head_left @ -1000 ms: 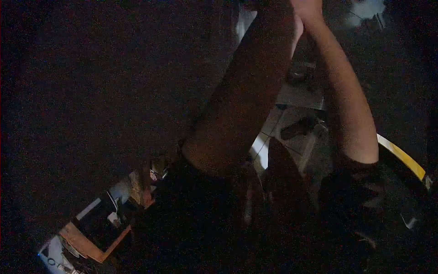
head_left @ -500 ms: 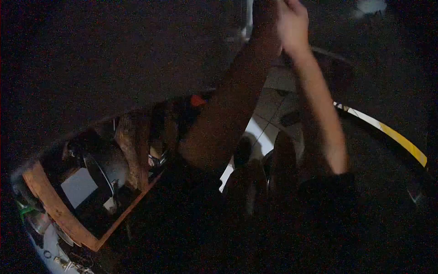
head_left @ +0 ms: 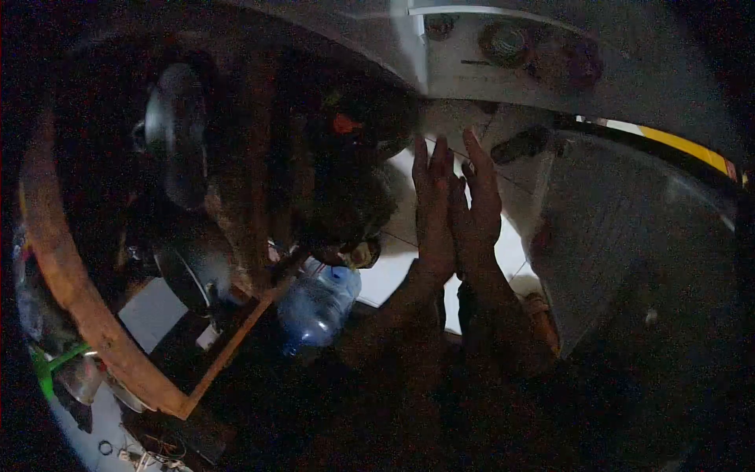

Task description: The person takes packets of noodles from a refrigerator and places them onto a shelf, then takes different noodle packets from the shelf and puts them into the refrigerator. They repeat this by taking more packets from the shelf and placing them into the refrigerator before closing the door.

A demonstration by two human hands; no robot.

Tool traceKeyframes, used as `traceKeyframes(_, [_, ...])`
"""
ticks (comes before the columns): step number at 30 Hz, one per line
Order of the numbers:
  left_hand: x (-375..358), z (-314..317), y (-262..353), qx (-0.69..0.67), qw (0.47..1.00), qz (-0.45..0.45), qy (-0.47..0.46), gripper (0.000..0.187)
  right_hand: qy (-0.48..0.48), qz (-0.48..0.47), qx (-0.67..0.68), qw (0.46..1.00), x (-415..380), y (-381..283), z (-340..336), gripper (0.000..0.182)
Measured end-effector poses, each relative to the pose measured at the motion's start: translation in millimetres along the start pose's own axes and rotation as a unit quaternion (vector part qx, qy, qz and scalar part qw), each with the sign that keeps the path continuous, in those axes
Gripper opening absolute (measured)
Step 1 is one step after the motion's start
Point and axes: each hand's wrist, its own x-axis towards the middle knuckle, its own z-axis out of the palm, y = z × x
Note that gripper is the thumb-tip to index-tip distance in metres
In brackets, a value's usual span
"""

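Observation:
Both of my hands are held up side by side near the middle of the dim view, their fingers stretched upward. My left hand (head_left: 434, 208) has its fingers extended and slightly apart, with nothing visible in it. Close beside it, touching or nearly touching along the palm edge, my right hand (head_left: 478, 206) also has its fingers stretched out and holds nothing visible. Behind them lies a pale tiled floor (head_left: 511, 240). A clear blue plastic bottle (head_left: 316, 305) is left of my forearms, below the level of my hands.
On the left stands a wooden-edged frame (head_left: 98, 330) with a dark pan (head_left: 185, 279) and a white sheet (head_left: 153, 315). A rounded metal pot (head_left: 177, 130) is above. A grey surface (head_left: 605, 228) with a yellow strip (head_left: 684, 147) lies on the right.
My hands have come down from the top edge to the middle and their fingers are now stretched out. The view has shifted, and the blue bottle now shows.

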Motion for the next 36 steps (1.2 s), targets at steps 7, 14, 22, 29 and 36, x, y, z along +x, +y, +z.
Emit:
traceKeyframes(7, [-67, 27, 79, -0.054, 0.996, 0.017, -0.071, 0.063, 0.090, -0.171, 0.044, 0.980, -38, -94, -26, 0.042])
traceKeyframes(14, [-161, 104, 210, -0.082, 0.954, 0.135, -0.253, 0.057, 0.114, -0.213, 0.007, 0.970, -126, -271, -95, 0.049])
traceKeyframes(22, [-246, 180, 287, 0.028, 0.804, 0.036, -0.593, 0.052, 0.135, -0.223, -0.468, 0.844, -260, -409, -264, 0.052])
traceKeyframes(29, [-258, 187, 271, 0.208, 0.659, 0.165, -0.704, 0.042, 0.273, -0.052, -0.269, 0.922, -312, -347, -299, 0.042])
traceKeyframes(36, [-250, 162, 278, 0.290, 0.659, 0.194, -0.666, 0.043, 0.116, -0.089, -0.276, 0.950, -304, -359, -252, 0.053])
